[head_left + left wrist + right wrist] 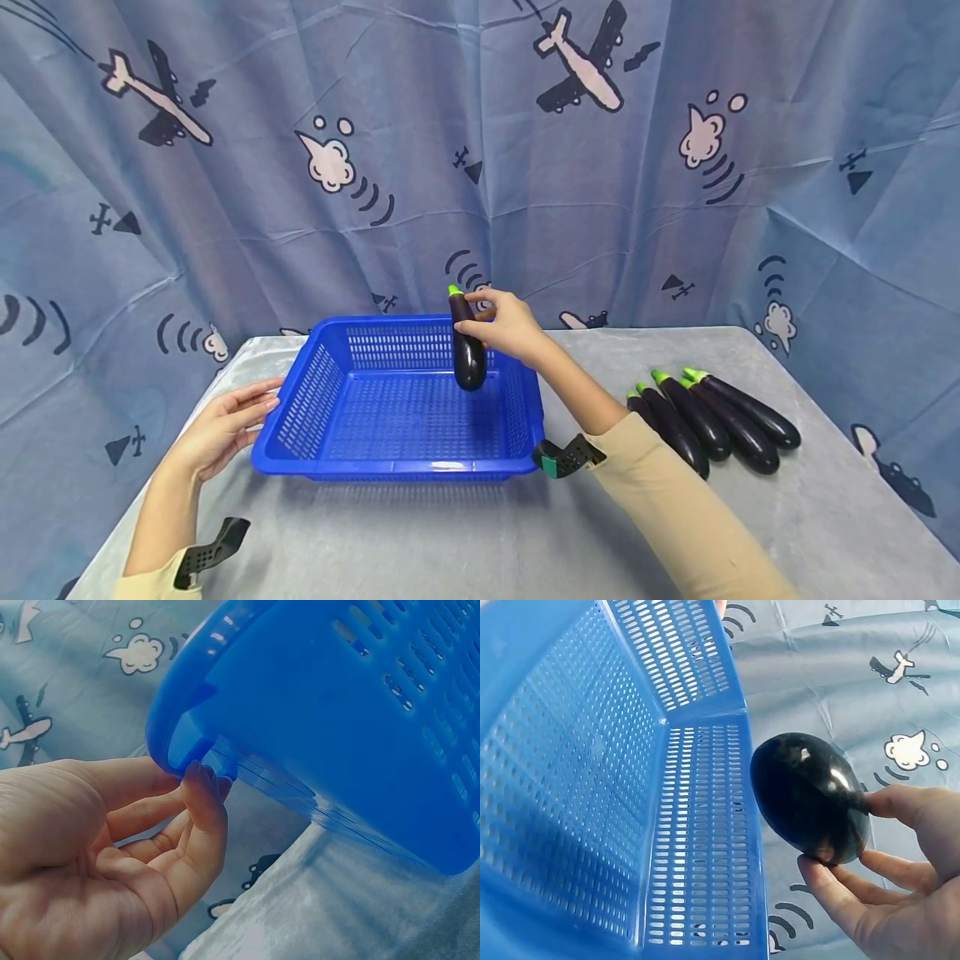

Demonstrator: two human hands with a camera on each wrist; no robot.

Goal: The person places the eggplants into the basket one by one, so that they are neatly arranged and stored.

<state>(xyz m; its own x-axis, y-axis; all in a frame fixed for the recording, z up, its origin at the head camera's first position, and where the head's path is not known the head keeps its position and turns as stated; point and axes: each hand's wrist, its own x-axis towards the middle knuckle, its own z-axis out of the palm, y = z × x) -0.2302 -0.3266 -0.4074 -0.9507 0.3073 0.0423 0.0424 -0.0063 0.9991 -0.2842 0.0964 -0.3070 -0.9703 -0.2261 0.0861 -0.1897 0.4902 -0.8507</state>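
Note:
My right hand (508, 327) pinches a dark purple eggplant (470, 362) near its green stem. The eggplant hangs with its round end down, over the back right part of a blue plastic basket (408, 467). In the right wrist view the thumb and fingers of my right hand (907, 877) hold the glossy eggplant (806, 795) beside the basket's slotted wall (705, 840). At the basket's left side, my left hand (225, 429) grips the rim. The left wrist view shows the fingertips of that hand (112, 832) bent at the rim's lower edge (161, 742).
Several eggplants (738, 429) lie side by side on the right of the grey cloth-covered table (420, 542), green stems pointing away. A blue curtain (420, 167) printed with airplanes hangs behind and at both sides.

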